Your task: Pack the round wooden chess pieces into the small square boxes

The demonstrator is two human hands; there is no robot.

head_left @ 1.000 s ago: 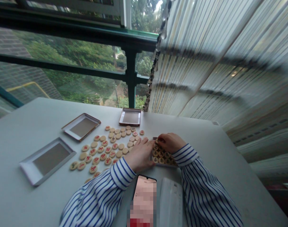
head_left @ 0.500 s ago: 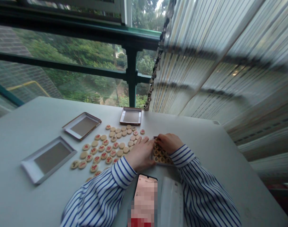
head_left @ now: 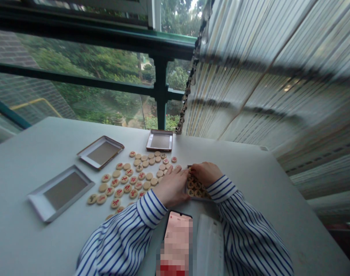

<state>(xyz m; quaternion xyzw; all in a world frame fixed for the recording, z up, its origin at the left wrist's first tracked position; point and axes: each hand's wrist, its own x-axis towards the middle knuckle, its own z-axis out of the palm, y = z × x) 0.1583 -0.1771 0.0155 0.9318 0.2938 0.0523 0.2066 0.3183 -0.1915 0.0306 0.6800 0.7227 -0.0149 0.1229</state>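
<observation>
My left hand (head_left: 174,188) lies over the left edge of a small shallow box, its fingers stretched forward and apart. Inside that box, round wooden Chinese chess pieces (head_left: 197,185) with dark characters sit in rows. Curled fingers of my right hand (head_left: 205,173) are pinched together at the box's far left corner, and whatever is between them is hidden. The right hand also covers part of the box. To the left of my left hand, many loose Chinese chess pieces (head_left: 127,188) lie spread on the table, some showing red characters, others blank side up.
Two shallow trays or lids (head_left: 101,152) (head_left: 61,193) lie to the left, and another tray (head_left: 159,140) stands at the back. A phone (head_left: 177,237) and a translucent plastic case (head_left: 210,245) lie in front of me on the white table (head_left: 267,199). Windows and a string curtain (head_left: 235,96) border it.
The view has shifted very slightly. Both hands stay at the box, and the loose pieces and trays have not visibly moved.
</observation>
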